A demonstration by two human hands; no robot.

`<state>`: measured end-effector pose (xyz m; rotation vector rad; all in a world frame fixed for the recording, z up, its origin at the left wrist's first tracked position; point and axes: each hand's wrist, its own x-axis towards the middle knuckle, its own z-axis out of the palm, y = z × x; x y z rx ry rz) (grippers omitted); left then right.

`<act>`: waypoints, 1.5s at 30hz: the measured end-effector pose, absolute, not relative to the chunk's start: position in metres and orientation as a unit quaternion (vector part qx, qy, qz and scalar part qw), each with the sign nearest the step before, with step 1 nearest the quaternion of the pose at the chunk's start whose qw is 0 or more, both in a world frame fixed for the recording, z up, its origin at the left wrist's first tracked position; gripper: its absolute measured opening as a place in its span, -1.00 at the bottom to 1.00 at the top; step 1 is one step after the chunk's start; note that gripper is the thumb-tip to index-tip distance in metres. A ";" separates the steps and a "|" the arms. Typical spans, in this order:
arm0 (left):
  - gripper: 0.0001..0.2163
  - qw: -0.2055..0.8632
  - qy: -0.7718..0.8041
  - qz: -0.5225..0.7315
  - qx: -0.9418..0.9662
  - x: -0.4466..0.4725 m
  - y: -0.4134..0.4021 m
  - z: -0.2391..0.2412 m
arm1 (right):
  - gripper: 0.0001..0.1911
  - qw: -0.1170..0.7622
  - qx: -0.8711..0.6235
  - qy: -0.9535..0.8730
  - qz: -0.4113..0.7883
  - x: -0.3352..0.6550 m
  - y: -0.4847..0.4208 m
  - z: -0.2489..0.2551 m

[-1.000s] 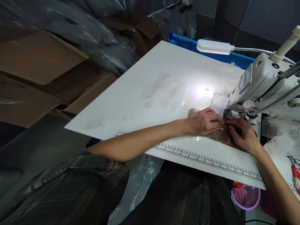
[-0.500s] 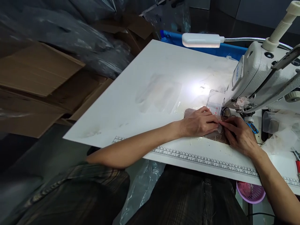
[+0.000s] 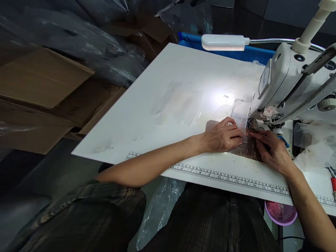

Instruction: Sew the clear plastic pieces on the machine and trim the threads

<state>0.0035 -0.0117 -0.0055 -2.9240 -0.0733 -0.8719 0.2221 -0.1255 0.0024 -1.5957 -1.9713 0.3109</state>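
Observation:
My left hand (image 3: 223, 137) lies on a clear plastic piece (image 3: 240, 117) with a brownish sheet (image 3: 248, 149) under it, fingers bent and pressing it down just left of the presser foot (image 3: 254, 125) of a white sewing machine (image 3: 291, 85). My right hand (image 3: 271, 148) rests on the same sheet in front of the needle, fingertips pinched together on the plastic edge close to the left fingertips. Both hands meet right at the foot.
The white table (image 3: 168, 105) has a printed ruler (image 3: 236, 177) along its near edge. A lamp (image 3: 223, 42) on a gooseneck lights the needle area. Cardboard boxes (image 3: 47, 84) and plastic bags stand at the left. A purple basket (image 3: 282, 213) hangs below the table edge; red-handled scissors (image 3: 333, 178) lie at right.
The view has shifted slightly. Both hands stay at the presser foot; the fingertips have edged the plastic a little toward the needle.

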 end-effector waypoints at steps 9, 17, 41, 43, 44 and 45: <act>-0.79 0.113 -0.004 -0.300 -0.947 0.005 -0.012 -0.002 | -0.64 0.279 -0.585 -0.754 0.108 0.221 -0.128 0.010; -0.79 0.086 -0.021 -0.236 -0.968 0.006 -0.015 -0.002 | -0.66 0.214 -0.524 -0.825 0.010 0.214 -0.130 0.012; -0.71 0.010 -0.110 -0.196 -0.974 0.007 -0.002 -0.006 | -0.69 0.201 -0.517 -0.831 -0.041 0.210 -0.132 0.009; -0.70 0.014 -0.107 -0.196 -0.975 0.007 -0.004 -0.005 | -0.68 0.194 -0.522 -0.830 -0.040 0.209 -0.132 0.010; -0.70 0.016 -0.106 -0.196 -0.975 0.006 -0.005 -0.005 | -0.68 0.186 -0.526 -0.829 -0.040 0.208 -0.133 0.011; -0.70 0.019 -0.108 -0.195 -0.975 0.006 -0.005 -0.005 | -0.69 0.176 -0.532 -0.827 -0.042 0.207 -0.133 0.011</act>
